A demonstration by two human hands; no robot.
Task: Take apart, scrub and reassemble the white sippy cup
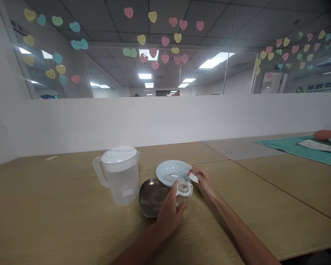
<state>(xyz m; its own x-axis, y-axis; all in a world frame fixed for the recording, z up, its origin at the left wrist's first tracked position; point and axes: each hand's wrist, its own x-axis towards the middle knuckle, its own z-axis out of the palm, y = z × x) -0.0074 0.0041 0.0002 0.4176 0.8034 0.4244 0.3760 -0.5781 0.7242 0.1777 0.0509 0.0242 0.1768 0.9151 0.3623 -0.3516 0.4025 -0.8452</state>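
Observation:
My left hand [171, 210] is wrapped round a small clear bottle [183, 198] with a white collar and an uncovered round mouth. Just right of that mouth, my right hand [202, 181] pinches a white cap [193, 177], held apart from the bottle. Behind both hands lies a pale blue-white plate [165, 166] with a clear item [174, 177] on it, too see-through to name. A dark metal tray [151, 198] sits left of my left hand. Something thin and green, partly hidden, lies beneath my right wrist.
A translucent pitcher [123, 184] with a white lid stands left of the metal tray. At the far right, a teal cloth [287, 145] carries a white cloth and an orange-red object [326, 134]. A white wall [110, 121] with glass above it borders the table's back.

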